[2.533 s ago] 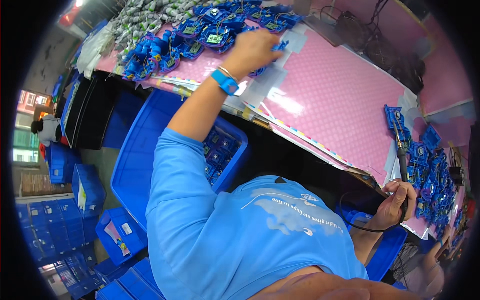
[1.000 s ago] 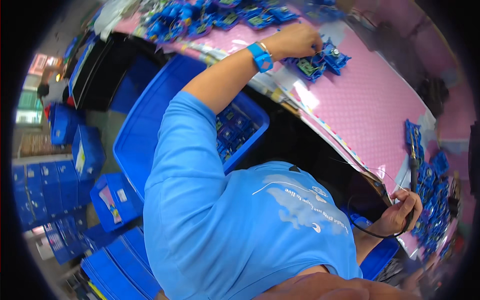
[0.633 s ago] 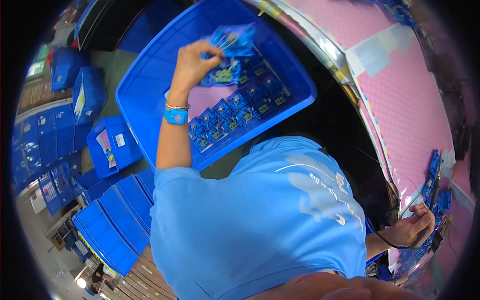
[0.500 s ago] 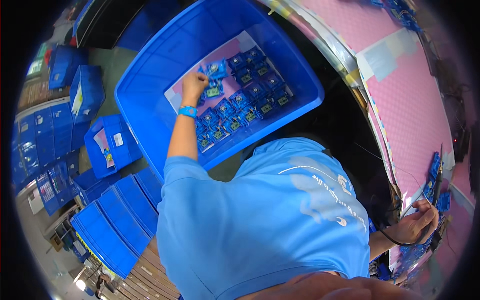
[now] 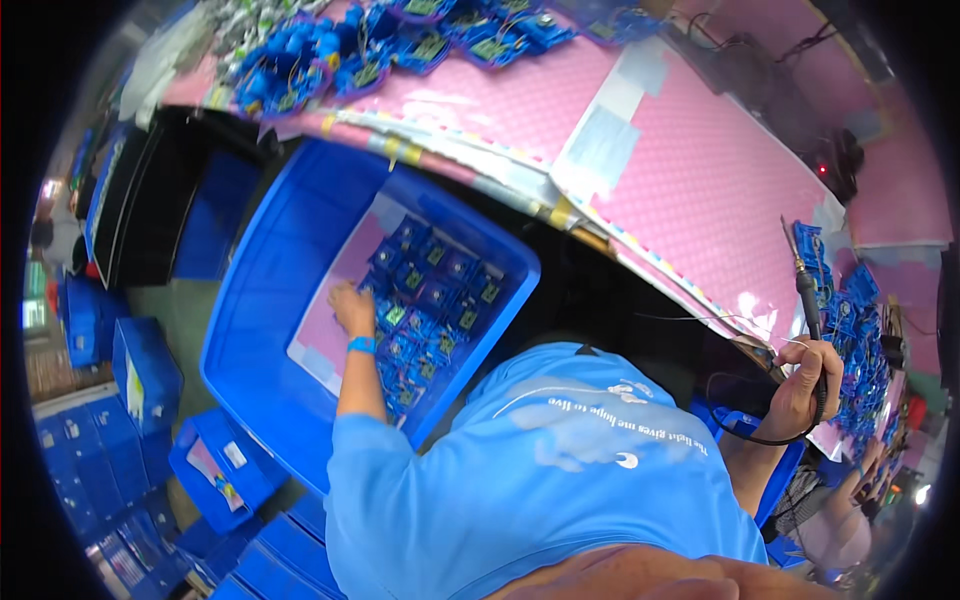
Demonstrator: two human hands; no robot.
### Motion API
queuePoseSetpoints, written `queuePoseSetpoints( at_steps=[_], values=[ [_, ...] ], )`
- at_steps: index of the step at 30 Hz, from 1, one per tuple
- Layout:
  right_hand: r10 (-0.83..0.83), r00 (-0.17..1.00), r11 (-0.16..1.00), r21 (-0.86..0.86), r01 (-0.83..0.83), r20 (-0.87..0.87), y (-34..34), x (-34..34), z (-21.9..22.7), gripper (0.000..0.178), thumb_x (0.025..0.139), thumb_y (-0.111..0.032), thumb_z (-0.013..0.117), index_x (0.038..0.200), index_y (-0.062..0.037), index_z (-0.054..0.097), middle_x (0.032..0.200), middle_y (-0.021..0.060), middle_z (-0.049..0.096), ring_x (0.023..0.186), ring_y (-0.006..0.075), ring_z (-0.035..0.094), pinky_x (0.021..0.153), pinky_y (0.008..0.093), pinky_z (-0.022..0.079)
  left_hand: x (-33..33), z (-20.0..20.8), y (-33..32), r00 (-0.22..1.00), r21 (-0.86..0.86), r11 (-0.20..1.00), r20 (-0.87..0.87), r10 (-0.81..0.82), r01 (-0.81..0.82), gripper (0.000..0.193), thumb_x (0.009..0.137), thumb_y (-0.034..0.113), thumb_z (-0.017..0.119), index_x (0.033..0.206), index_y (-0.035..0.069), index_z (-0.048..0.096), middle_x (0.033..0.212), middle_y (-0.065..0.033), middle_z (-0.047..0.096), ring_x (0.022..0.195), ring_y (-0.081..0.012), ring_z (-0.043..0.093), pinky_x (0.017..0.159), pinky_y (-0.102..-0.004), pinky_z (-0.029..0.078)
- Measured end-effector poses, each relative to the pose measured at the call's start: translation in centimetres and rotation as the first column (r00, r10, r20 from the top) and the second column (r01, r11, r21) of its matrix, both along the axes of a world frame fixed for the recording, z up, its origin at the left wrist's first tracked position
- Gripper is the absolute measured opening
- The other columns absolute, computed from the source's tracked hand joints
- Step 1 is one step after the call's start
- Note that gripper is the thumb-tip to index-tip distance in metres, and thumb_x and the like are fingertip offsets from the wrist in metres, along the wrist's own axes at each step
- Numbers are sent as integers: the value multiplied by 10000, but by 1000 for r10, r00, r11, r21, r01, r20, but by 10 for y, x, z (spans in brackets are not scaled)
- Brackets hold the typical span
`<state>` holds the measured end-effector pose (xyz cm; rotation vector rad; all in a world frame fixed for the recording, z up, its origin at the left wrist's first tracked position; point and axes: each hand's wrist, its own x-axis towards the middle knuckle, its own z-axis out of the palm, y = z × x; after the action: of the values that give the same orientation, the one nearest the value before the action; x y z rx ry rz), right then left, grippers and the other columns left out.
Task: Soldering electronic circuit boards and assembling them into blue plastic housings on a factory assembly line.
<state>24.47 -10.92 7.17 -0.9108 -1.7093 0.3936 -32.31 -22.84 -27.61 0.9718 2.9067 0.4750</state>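
Observation:
My left hand [image 5: 352, 308] reaches down into a large blue bin [image 5: 238, 350]. Its fingers are closed at the edge of a blue plastic unit with a green circuit board [image 5: 392, 315], partly hidden by the hand. Similar blue units [image 5: 440, 290] with wires and round parts lie in rows on a pink and white sheet [image 5: 325, 335] in the bin. At the right, beside the bench edge, my right hand [image 5: 803, 388] is closed round a soldering iron [image 5: 807, 290], tip upward. Its black cable loops below the hand, and a thin wire [image 5: 700, 318] runs leftward from the fingers.
A pink-covered workbench [image 5: 690, 150] curves along the far side and right, its edge taped. More blue units [image 5: 430, 40] lie at its far left, others [image 5: 850, 330] beside the iron. Blue crates [image 5: 225, 470] stand at the left. Another person's arm [image 5: 855, 490] shows lower right.
The view has turned, bringing more of the bench into sight. My left hand has lowered the lifted blue unit among the others. My right hand still grips the iron.

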Motion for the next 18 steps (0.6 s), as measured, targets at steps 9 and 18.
queuePoseSetpoints(
  at_steps=[9,18],
  values=[
    [-74,994,997,-17,73,-81,17,11,-6,160,1033,-114,572,961,28,582,769,103,591,671,188,583,595,305,485,99,288,266,506,527,149,-637,-581,836,251,807,-35,661,999,106,741,1018,-93,690,924,-311,663,789,-378,555],
    [-110,975,994,-29,107,-191,20,51,-14,174,1038,-104,550,934,30,589,748,97,569,662,182,553,587,308,473,105,296,406,451,107,449,-405,-795,887,363,819,74,596,1146,143,738,882,-142,732,854,-367,695,775,-444,562]
  ],
)
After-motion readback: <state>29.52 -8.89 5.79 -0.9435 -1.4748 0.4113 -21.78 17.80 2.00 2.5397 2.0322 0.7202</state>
